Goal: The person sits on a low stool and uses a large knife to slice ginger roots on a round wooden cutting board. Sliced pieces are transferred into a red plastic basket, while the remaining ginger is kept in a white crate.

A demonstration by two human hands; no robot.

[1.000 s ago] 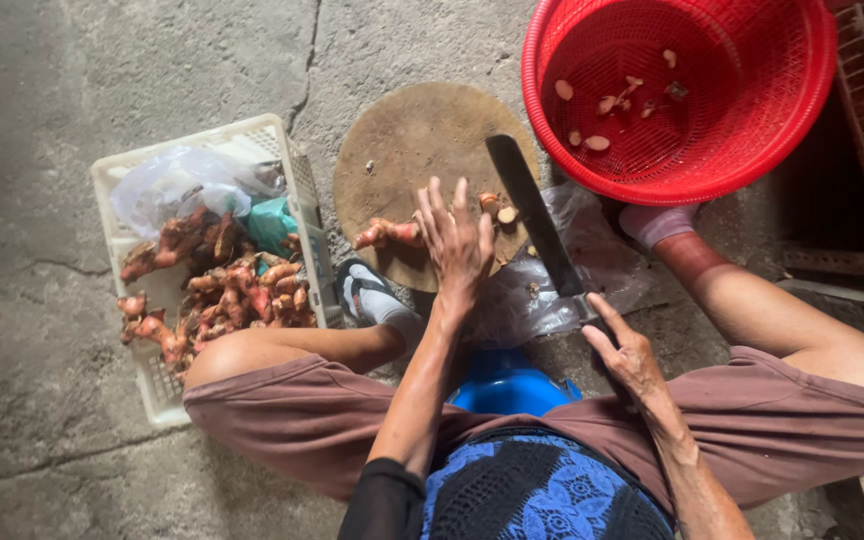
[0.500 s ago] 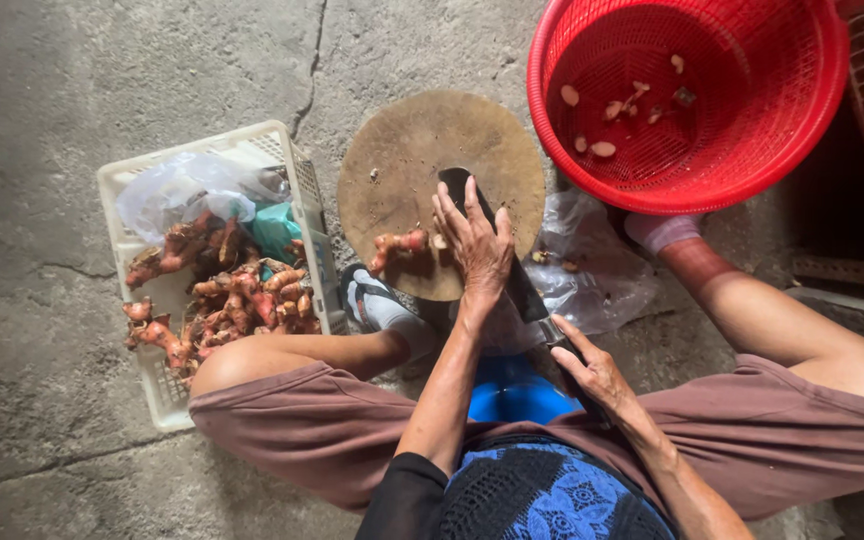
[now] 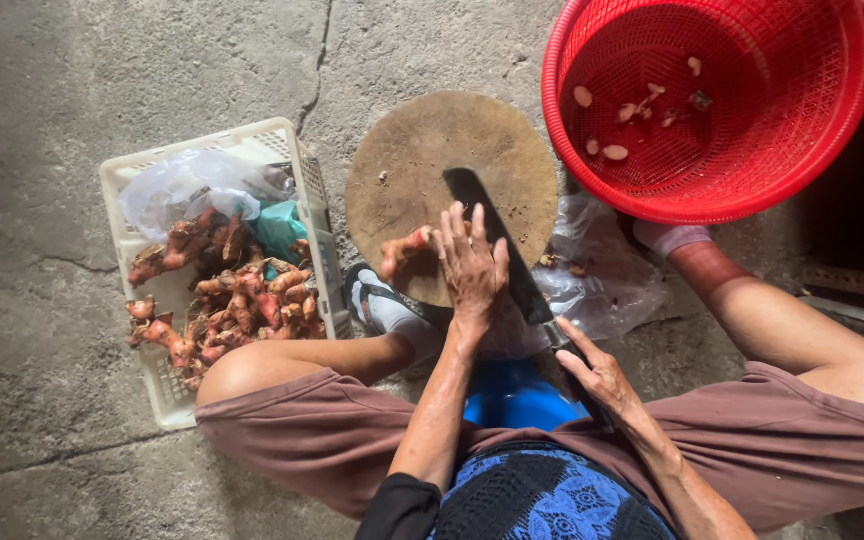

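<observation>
Wooden round chopping block (image 3: 422, 160) on concrete floor (image 3: 52, 120), near edge hidden behind left hand (image 3: 472, 270). Left hand flat, fingers spread, unclenched, pressing on dark cleaver blade (image 3: 492, 230); pinkish ginger root (image 3: 404, 250) just beside it on block. Right hand (image 3: 597, 375) clenched round cleaver handle, handle mostly hidden. White crate (image 3: 152, 390) of roots at left, partly under plastic bag (image 3: 192, 185). Red basket (image 3: 712, 110), cut off at top, holds few slices.
</observation>
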